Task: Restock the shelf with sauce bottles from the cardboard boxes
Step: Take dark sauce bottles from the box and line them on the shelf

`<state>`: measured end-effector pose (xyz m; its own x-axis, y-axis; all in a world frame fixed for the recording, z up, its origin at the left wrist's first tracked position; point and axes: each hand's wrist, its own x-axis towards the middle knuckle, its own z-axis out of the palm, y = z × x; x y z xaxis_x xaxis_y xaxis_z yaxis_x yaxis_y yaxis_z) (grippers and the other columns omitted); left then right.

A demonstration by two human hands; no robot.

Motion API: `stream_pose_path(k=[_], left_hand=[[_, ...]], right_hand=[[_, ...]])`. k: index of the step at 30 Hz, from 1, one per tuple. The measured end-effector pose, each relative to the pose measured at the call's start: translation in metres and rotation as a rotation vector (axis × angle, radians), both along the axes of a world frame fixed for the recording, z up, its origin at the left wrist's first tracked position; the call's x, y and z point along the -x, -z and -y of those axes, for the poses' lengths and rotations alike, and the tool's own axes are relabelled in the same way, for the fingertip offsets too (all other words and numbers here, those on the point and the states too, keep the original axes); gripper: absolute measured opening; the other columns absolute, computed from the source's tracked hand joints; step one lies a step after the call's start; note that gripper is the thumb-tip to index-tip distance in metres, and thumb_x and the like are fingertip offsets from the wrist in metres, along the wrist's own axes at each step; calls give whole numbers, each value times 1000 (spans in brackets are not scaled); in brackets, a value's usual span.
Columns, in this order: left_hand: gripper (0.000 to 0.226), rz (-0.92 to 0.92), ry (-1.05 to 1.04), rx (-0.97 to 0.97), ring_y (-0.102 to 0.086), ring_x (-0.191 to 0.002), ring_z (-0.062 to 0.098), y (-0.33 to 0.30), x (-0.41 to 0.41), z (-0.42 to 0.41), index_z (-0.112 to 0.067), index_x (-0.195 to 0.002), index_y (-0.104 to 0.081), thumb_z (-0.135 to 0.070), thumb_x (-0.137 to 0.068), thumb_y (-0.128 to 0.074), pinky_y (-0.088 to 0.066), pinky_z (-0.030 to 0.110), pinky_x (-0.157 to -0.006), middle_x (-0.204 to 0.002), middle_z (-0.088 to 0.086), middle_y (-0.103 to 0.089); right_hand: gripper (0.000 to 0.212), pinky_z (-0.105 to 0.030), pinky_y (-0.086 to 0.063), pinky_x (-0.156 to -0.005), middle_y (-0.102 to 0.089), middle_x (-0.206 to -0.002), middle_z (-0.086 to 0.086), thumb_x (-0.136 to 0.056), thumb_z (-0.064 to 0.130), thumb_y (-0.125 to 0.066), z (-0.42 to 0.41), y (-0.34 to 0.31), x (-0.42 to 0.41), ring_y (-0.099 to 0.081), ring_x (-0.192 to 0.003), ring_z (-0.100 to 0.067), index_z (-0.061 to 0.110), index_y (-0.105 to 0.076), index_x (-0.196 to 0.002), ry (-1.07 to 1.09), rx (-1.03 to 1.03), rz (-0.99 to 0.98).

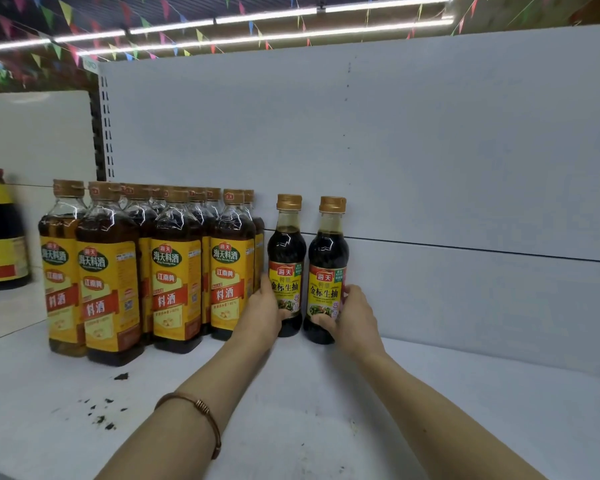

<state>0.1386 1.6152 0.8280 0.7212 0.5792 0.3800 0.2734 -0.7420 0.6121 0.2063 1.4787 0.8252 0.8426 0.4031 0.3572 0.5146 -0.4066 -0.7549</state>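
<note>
Two small dark soy sauce bottles with gold caps stand upright on the white shelf point(326, 410), close to the back panel. My left hand point(262, 315) grips the lower part of the left bottle point(287, 251). My right hand point(352, 317) grips the lower part of the right bottle point(328, 258), with the thumb across its front label. Both bottles rest on the shelf surface, a small gap between them. No cardboard box is in view.
Several taller cooking-wine bottles point(174, 271) with yellow labels stand in rows just left of my left hand. A large dark bottle point(0, 237) sits on the adjoining shelf at far left. Dark specks point(101, 407) mark the shelf front. The white back panel point(430, 150) rises behind.
</note>
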Motion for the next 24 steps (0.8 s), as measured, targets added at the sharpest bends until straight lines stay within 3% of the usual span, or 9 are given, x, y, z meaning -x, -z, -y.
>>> stream_pose_path(k=[3, 7, 15, 19, 24], left_hand=[[77, -17, -12, 2, -52, -124, 30, -1, 1, 2, -10, -148, -14, -13, -90, -64, -41, 44, -105, -138, 14, -49], [70, 27, -73, 48, -49, -126, 32, 3, 7, 10, -9, -147, -20, -14, -91, -62, -41, 46, -106, -142, 14, -46], [36, 140, -146, 98, -57, -102, 21, -8, 18, 33, -17, -127, -48, -16, -93, -59, -44, 33, -89, -118, 5, -62], [41, 129, -169, 43, -57, -113, 28, -8, 25, 50, -10, -133, -47, -14, -94, -58, -43, 33, -93, -124, 8, -61], [35, 114, -116, -17, -55, -112, 22, -5, 59, 71, -6, -128, -55, -15, -94, -57, -39, 24, -83, -120, 4, -59]], right_hand=[[62, -37, -44, -100, -44, -137, -8, -86, 30, -73, 5, 3, 5, -51, -122, -27, 9, -39, -132, -30, 19, -24], [77, -24, -37, -96, -27, -144, -7, -87, 39, -69, 26, -1, 20, -45, -128, -22, 5, -28, -143, -85, 28, 17], [73, -21, -36, -91, -31, -139, -3, -87, 41, -69, 61, -20, 37, -45, -124, -18, 13, -30, -142, -232, 58, 61], [68, -19, -36, -91, -36, -135, -2, -87, 42, -68, 72, -20, 40, -45, -122, -16, 17, -35, -141, -298, 74, 98], [61, -27, -42, -97, -44, -125, 4, -85, 43, -70, 80, -29, 53, -47, -118, -10, 18, -43, -134, -377, -2, 95]])
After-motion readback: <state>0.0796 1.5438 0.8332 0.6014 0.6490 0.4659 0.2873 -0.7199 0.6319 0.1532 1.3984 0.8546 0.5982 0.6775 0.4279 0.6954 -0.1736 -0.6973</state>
